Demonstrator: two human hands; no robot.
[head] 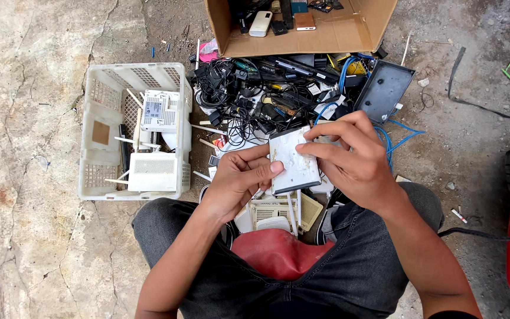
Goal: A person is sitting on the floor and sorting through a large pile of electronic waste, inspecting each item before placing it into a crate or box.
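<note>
The flat, white, rectangular plastic device casing (293, 160) sits above the lap, pinched between the left hand (238, 180), thumb on its left edge, and the right hand (355, 159), fingers (332, 131) curled over its top. It looks light, rigid, scuffed; best gripped by the edges. Its long axis runs away from the person, tilted slightly left.

It looked like an outdoor scrap-sorting spot, perhaps a yard. Around the cardboard box (326, 35) lay cracked concrete ground (30, 118); just below it sat a heap of cables and chargers (255, 94), to its left a white basket of routers (98, 133).
</note>
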